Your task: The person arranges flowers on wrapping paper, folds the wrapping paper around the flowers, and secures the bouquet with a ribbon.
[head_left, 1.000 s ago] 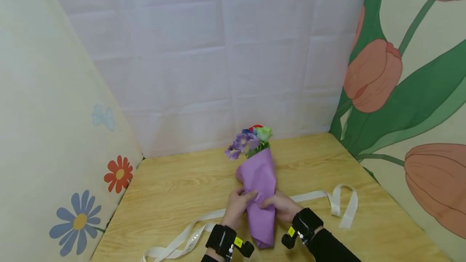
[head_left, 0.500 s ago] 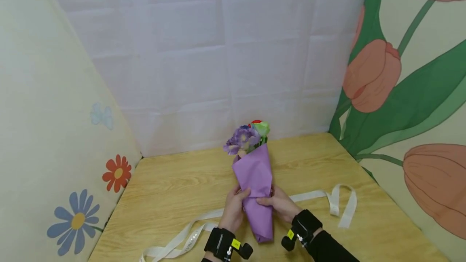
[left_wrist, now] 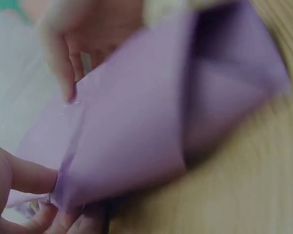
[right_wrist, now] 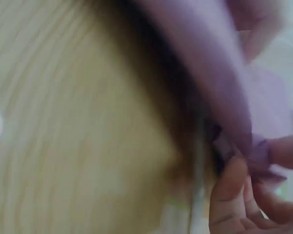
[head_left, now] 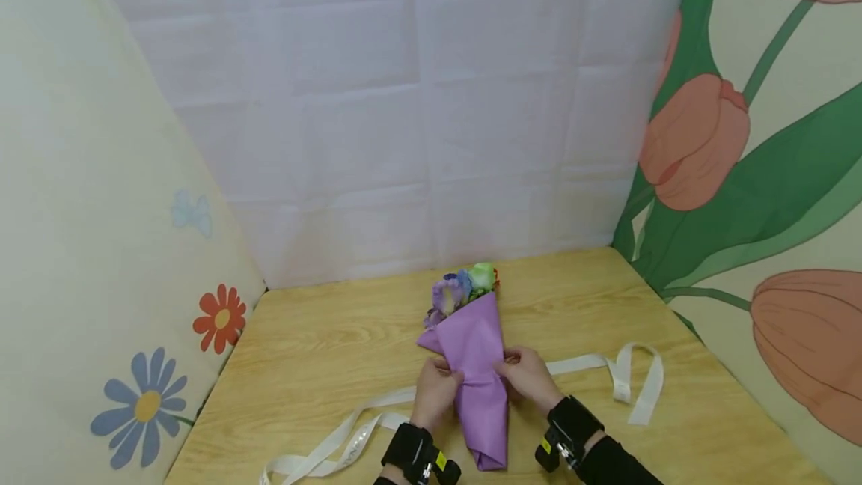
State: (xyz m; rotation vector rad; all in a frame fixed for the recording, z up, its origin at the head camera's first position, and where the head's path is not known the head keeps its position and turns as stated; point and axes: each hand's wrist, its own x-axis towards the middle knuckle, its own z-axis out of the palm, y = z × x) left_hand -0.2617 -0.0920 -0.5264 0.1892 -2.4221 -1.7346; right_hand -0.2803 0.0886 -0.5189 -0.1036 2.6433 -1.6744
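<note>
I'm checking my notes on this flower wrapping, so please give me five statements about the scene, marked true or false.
1. The left hand and right hand both pinch the purple wrap. True.
2. White ribbon shows on the table to either side of the wrap. True.
3. The ribbon crosses the front of the wrap. False: no ribbon shows across its front.
4. Flowers stick out of the wrap's end farther from the person. True.
5. The right hand holds an end of the ribbon. False: the ribbon end on that side lies on the table, and the right hand is on the wrap.
</note>
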